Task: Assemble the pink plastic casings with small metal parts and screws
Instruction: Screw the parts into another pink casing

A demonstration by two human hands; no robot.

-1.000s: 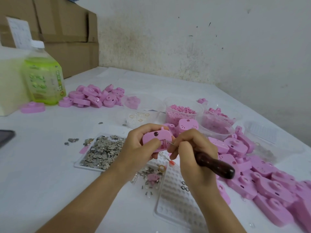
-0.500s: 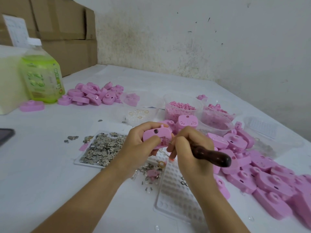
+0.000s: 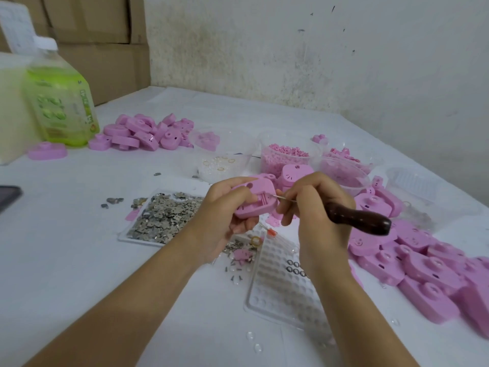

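My left hand grips a pink plastic casing above the table, its open side turned toward me. My right hand holds a screwdriver with a dark wooden handle; its thin metal shaft points left and its tip touches the casing's inside. A shallow clear tray of small grey metal parts lies left of and below my left hand. Loose metal bits and a small pink piece lie under my hands.
A clear dimpled tray lies below my hands. Pink casings are piled at right and at back left. Clear tubs of pink pieces stand behind. A green bottle and cardboard boxes stand at far left, with a dark phone at the edge.
Both hands stay together on the casing. The screwdriver handle has tilted slightly, and the view has shifted a little.
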